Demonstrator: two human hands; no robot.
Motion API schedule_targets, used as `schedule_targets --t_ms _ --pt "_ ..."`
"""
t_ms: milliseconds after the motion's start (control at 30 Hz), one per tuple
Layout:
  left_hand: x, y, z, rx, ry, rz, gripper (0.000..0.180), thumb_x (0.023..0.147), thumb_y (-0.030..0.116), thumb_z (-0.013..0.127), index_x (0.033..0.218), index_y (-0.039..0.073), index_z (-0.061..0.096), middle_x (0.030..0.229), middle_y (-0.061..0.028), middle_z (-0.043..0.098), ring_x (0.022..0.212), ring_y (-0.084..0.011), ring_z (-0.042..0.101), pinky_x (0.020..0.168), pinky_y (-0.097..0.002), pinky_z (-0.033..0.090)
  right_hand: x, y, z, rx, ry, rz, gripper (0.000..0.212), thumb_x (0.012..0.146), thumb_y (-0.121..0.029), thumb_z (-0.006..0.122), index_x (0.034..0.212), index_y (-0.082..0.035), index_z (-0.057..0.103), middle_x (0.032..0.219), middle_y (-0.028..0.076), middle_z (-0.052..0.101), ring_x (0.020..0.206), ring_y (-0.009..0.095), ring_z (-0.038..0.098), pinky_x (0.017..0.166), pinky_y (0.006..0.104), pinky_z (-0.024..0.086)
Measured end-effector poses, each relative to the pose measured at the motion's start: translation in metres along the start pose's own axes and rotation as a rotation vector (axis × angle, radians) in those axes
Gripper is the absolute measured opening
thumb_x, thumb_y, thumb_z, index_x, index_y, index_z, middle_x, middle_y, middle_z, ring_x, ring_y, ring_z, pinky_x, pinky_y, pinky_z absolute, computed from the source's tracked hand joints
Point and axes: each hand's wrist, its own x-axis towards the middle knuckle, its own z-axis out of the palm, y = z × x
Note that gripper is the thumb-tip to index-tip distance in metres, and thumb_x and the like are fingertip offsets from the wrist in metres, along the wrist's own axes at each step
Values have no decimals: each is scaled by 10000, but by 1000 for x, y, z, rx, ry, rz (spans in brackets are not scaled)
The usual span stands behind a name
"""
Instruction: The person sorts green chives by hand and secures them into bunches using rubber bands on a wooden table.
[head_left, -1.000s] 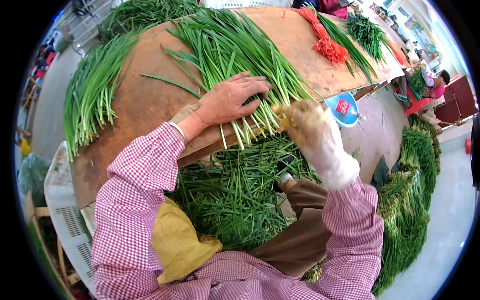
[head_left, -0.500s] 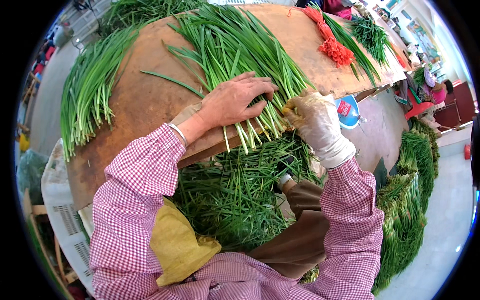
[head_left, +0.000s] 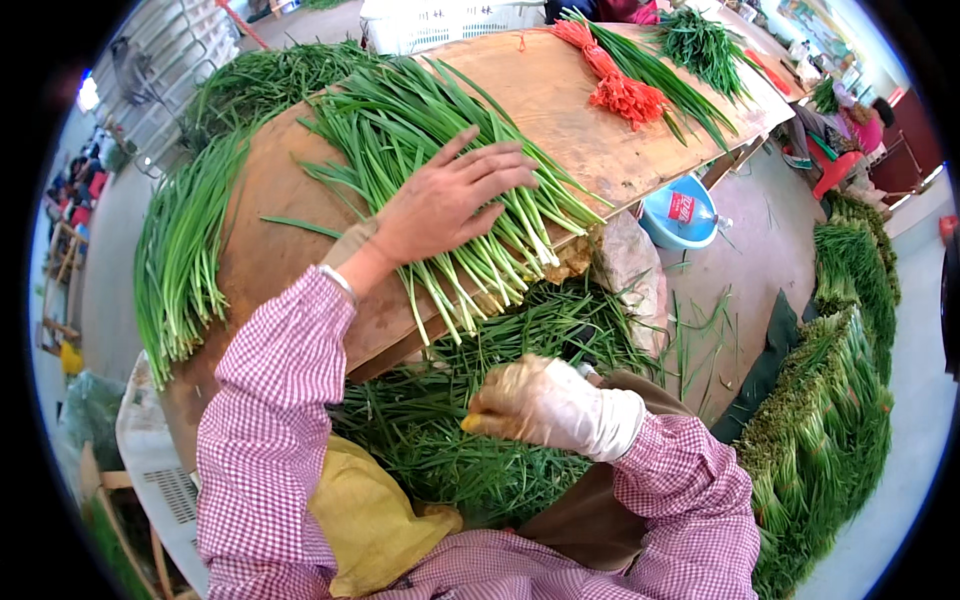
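Note:
A spread of long green chives (head_left: 400, 130) lies on the brown wooden table, its pale cut ends sticking out past the near edge. My bare left hand (head_left: 440, 205) rests on or just above these stalks, fingers stretched and apart. My right hand (head_left: 545, 405), in a stained whitish glove, is off the table, over a heap of loose green leaves (head_left: 450, 460) below the edge. Its fingers look curled but are smeared by motion, so whether they hold anything cannot be made out. At the table's left side hangs another bunch of chives (head_left: 190, 270).
Red ties (head_left: 625, 95) and more greens (head_left: 700, 50) lie at the table's far right. A blue basin (head_left: 685, 235) with a plastic bottle stands on the floor. Bundled chives (head_left: 820, 400) line the right side. A white crate (head_left: 150, 440) is at left; people sit far right.
My right hand has left the stalk ends and swung down and left, over the leaf heap. My left hand stays at the chives, its fingers more spread. The whole view has shifted somewhat.

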Motion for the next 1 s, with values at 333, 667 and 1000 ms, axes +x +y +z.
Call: schedule_targets --t_ms 333,667,1000 --pt "-24 -22 1 -113 11 -142 217 815 140 639 1015 94 565 1034 -48 568 1025 -258 547 899 -378 463 -8 45 -79 -51 799 107 141 824 -111 634 957 -66 633 820 108 629 730 249 616 643 326 491" --pt "-15 -20 15 -174 98 -294 203 836 150 605 1024 89 563 1119 -46 572 1029 -245 535 866 -350 456 49 71 -101 -523 732 193 203 787 -289 641 844 -96 671 722 128 627 682 301 611 643 405 456" --pt "-20 -21 15 -253 96 -282 250 836 140 593 1082 100 581 1184 -31 584 1025 -237 521 906 -344 435 83 66 -100 -511 533 467 289 752 -361 663 816 -82 707 737 118 665 720 264 646 676 377 478"
